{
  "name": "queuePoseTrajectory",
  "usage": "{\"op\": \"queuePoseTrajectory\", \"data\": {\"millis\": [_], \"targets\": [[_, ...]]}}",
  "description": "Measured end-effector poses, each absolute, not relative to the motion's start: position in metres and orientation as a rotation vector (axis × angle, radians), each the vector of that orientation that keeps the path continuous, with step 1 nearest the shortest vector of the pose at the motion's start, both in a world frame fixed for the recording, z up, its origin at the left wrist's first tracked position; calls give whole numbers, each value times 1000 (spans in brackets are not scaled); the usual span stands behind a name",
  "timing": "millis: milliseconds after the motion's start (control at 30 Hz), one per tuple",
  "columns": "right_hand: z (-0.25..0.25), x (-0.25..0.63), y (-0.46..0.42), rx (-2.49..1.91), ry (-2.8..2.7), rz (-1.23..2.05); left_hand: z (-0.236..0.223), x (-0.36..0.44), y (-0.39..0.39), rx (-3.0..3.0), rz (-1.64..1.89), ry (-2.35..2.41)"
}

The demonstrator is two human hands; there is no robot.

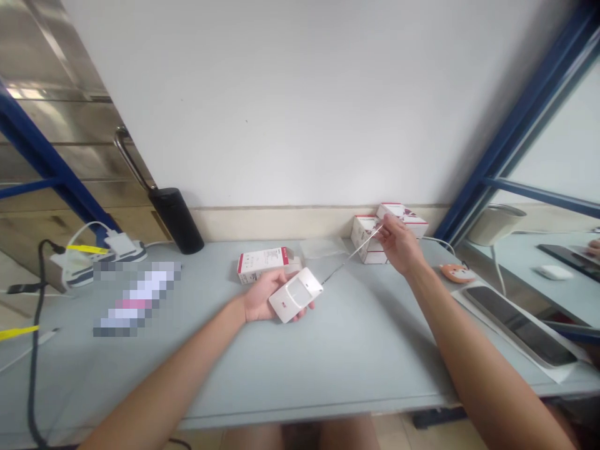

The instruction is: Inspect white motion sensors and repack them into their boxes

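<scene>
My left hand [260, 297] is wrapped round a small white plastic device [295, 294] with a window on its face, held just above the grey table [328, 350]. My right hand [397, 242] is raised to the right of it and pinches the upper end of a thin white rod or wire [352, 255]. The rod slants down to the left, and its lower tip meets the right end of the device. A red-and-white carton [260, 263] lies on the table just behind my left hand.
Two more red-and-white cartons [370, 232] stand stacked at the back right by the wall. A black cylinder [175, 219] stands at the back left, a white charger with cables [94, 256] left of it. A phone [518, 325] and an orange object [454, 272] lie at right.
</scene>
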State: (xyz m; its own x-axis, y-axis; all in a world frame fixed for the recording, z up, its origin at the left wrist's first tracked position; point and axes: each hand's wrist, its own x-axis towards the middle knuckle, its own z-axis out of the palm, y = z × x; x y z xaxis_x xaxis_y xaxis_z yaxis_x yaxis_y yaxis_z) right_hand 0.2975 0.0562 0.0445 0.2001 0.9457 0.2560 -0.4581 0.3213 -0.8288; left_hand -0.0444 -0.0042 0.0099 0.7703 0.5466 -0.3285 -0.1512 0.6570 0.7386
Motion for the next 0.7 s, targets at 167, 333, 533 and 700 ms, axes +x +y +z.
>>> {"op": "queuePoseTrajectory", "data": {"millis": [167,333,533,700], "targets": [[37,282,53,-789,-906,1122,12,-40,-7,762,471,591],[36,266,47,-809,-920,1150,11,-40,-7,762,487,597],[35,261,45,-814,-960,1133,9,-41,-6,754,488,580],[28,253,45,-812,-1017,1144,4,-43,-2,733,489,552]]}}
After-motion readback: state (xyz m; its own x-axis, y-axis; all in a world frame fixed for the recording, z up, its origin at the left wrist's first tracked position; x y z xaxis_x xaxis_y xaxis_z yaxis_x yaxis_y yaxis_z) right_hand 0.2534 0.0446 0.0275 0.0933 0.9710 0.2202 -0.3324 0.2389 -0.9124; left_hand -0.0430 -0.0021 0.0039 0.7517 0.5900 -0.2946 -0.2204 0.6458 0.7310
